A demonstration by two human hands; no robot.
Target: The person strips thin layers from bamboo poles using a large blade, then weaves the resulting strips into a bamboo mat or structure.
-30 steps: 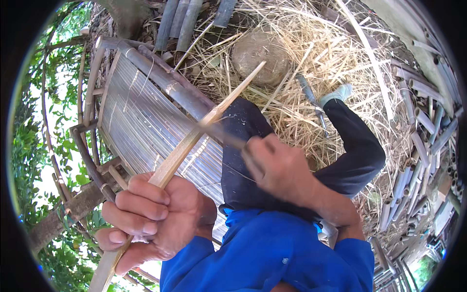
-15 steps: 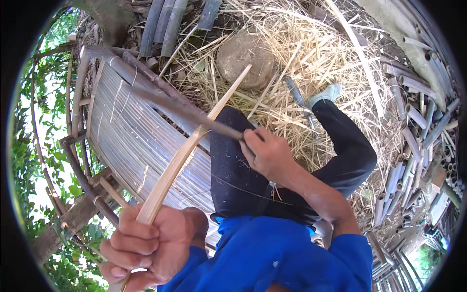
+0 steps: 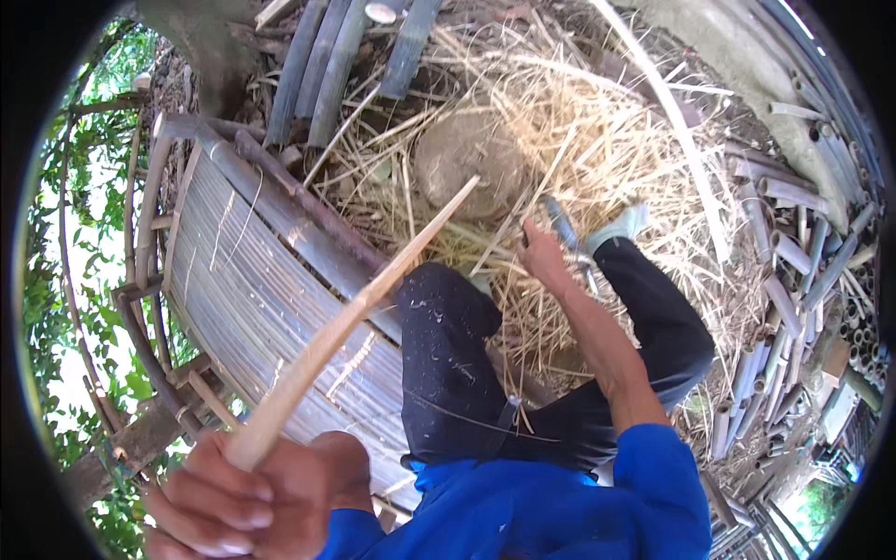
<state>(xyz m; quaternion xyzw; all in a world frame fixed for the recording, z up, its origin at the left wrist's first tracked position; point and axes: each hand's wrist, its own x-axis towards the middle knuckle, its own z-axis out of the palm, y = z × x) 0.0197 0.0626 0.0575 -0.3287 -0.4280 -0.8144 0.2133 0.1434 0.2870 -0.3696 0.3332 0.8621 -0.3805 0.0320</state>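
A long, pale, whittled wooden strip (image 3: pixel 347 317) tapers to a point at its far end. My left hand (image 3: pixel 245 495) is closed round its thick near end at the lower left, so the strip slants up and away over my knee. My right hand (image 3: pixel 543 254) is stretched forward above the straw, right of the strip's tip, with its fingers closed. A small dark part of the knife (image 3: pixel 525 239) shows by the thumb; its blade can hardly be made out. Beyond the strip's tip stands a round chopping block (image 3: pixel 467 166).
A slatted bamboo bench (image 3: pixel 271 289) is on my left. Loose shavings (image 3: pixel 597 140) cover the ground, where a dark-bladed tool (image 3: pixel 562 222) lies beside my foot (image 3: pixel 623 224). Cut bamboo lengths (image 3: pixel 784 252) are heaped at the right, with split bamboo pieces (image 3: pixel 327 75) at the far left.
My right hand has moved forward and right, away from the strip, and the knife blade no longer crosses it. My left hand and the strip have shifted down and slightly left.
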